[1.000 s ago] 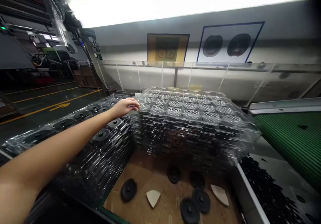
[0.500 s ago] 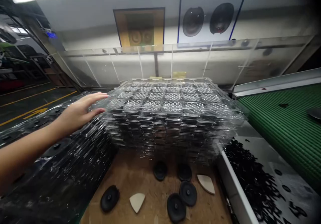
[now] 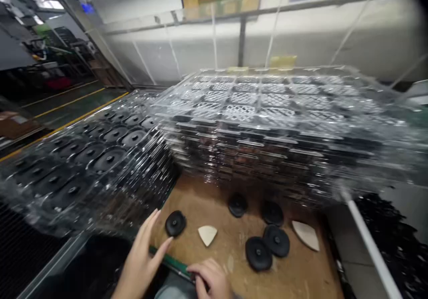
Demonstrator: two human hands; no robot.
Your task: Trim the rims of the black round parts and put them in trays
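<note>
My left hand is low at the near edge of the brown board, fingers stretched out and apart, close to a black round disc. My right hand rests at the board's near edge with fingers curled on the green rim; what it holds, if anything, I cannot make out. A stack of clear empty trays stands behind the board. To the left sits a stack of clear trays filled with black discs.
Several more black discs and two pale wedge-shaped pieces lie on the board. A bin of small black parts is at the right. A clear acrylic guard runs along the back wall. A floor aisle with yellow lines lies at the left.
My left hand has come down from the corner of the empty tray stack to the board's near edge. My right hand has come into view. The camera tilted down.
</note>
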